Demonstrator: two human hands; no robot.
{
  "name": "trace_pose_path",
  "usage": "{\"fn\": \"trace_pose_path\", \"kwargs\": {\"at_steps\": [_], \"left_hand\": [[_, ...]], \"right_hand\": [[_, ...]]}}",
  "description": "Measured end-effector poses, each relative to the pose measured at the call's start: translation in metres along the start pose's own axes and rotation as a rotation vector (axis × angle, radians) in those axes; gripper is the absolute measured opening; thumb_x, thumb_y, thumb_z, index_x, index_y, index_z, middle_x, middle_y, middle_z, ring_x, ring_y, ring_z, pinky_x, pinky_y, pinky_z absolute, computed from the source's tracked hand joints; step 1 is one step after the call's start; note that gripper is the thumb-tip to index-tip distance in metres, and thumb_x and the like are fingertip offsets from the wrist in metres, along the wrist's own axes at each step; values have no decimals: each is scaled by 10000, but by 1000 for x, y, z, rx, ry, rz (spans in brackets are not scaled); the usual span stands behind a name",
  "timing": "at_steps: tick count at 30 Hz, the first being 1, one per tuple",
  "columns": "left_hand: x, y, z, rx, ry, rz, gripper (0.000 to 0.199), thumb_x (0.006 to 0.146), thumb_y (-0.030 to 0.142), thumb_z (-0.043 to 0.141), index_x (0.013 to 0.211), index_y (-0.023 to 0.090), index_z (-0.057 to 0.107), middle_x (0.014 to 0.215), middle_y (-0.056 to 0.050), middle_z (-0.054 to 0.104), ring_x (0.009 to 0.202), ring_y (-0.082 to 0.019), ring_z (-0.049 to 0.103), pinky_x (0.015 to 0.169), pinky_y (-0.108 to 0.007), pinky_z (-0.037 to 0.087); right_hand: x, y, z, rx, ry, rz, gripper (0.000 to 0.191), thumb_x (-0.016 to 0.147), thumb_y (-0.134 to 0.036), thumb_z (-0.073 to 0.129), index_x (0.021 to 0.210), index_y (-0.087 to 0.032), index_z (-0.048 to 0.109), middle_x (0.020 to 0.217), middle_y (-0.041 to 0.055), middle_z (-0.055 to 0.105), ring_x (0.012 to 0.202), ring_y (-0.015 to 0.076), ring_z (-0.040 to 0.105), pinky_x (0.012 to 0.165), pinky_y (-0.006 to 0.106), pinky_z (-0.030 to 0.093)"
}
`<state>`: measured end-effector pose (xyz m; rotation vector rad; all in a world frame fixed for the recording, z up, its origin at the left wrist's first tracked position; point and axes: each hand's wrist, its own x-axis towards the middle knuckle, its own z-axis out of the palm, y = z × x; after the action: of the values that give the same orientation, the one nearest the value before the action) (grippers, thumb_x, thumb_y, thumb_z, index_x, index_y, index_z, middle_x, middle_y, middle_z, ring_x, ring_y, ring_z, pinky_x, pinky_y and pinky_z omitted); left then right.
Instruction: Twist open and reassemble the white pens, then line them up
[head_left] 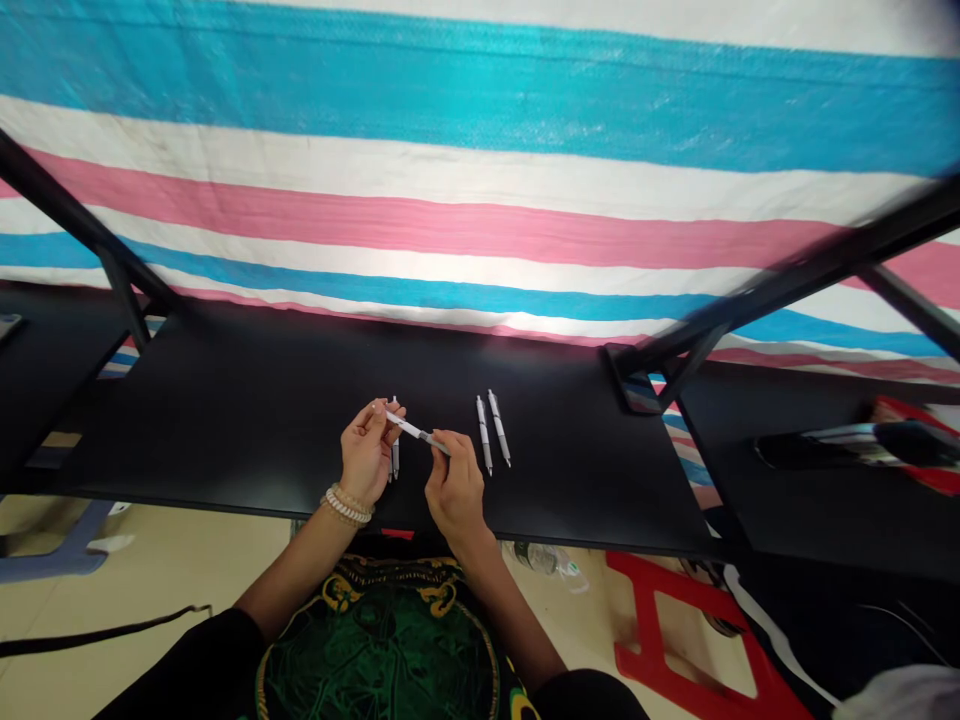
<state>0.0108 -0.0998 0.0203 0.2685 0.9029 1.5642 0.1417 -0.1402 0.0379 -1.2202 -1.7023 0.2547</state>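
Both hands are closed on one pen [409, 427], held over the table [262, 380] with its axis running from ten o'clock to four. The left hand [365, 457] pinches the white end between thumb and fingertips; the right hand [457, 488] clasps the grey end (the fingers partly hide the contact). Two loose pens [484, 435] lie side by side, a slight gap between them, at three o'clock from the held one. At least one further pen [396, 458] shows behind the left hand, at about eight o'clock. A striped sheet [420, 225] hangs at twelve. The step in hand appears to be two-handed work on the pen's ends; whether its sections are joined or parted cannot be told. The next move seems to call for a firm hold, both ends in line.
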Motion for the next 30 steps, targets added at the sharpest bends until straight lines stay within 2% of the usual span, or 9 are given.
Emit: {"fn": "trace_pose_path", "kwargs": {"at_steps": [4,7,11,14,16,19,21,26,30], "left_hand": [[0,-3,-2,-33,17,-5,234,811,292,752,970,136,680,1012,-85,724,937,-155,705,890,-283,547],[1,-3,-4,-34,17,-9,230,808,292,754,960,135,684,1003,-85,724,932,-158,705,895,-290,545],[1,-3,-5,-27,14,-2,231,801,291,760,957,135,688,996,-86,724,924,-162,706,895,-297,546],[1,-1,-5,-33,13,22,237,794,290,767,955,136,685,984,-87,726,925,-170,707,896,-309,546],[1,1,-6,-33,17,39,248,788,288,773,962,134,684,971,-86,728,914,-168,708,896,-311,546],[1,3,-6,-22,19,44,265,787,290,775,976,128,684,960,-87,729,898,-162,709,888,-307,547],[1,2,-7,-19,19,44,262,788,294,773,971,129,685,961,-88,728,899,-164,708,888,-310,547],[-1,2,-5,-13,9,46,250,790,303,770,956,136,688,949,-83,727,881,-161,707,889,-320,546],[-1,3,-3,8,10,53,264,788,323,771,959,139,690,945,-82,725,874,-158,705,887,-322,547]], "right_hand": [[-2,1,0,23,-19,-7,238,962,-117,474,1161,-217,557,1013,91,650,969,188,646,850,346,560],[-1,3,-1,40,-47,73,197,964,-169,507,1153,-214,547,981,73,664,910,177,664,841,335,560],[0,6,-3,75,-142,198,240,991,-232,461,1225,-195,498,881,47,668,772,163,673,758,313,569],[2,5,-6,141,-149,193,307,970,-264,506,1265,-187,472,1000,82,664,869,176,674,815,335,563],[3,4,-9,168,-148,164,273,951,-268,537,1214,-196,517,1061,94,652,924,182,666,848,338,553],[2,1,-13,183,-210,230,144,975,-249,484,1082,-212,572,837,22,664,670,129,652,675,261,553],[2,0,-13,190,-211,296,165,961,-270,519,1109,-209,559,816,11,670,603,117,636,605,238,538],[4,-1,-14,183,-198,329,173,953,-282,526,1102,-205,570,846,26,683,674,139,664,642,255,549],[9,-1,-19,154,-229,273,165,954,-277,521,1087,-209,593,896,47,692,793,170,679,745,296,553]]}}
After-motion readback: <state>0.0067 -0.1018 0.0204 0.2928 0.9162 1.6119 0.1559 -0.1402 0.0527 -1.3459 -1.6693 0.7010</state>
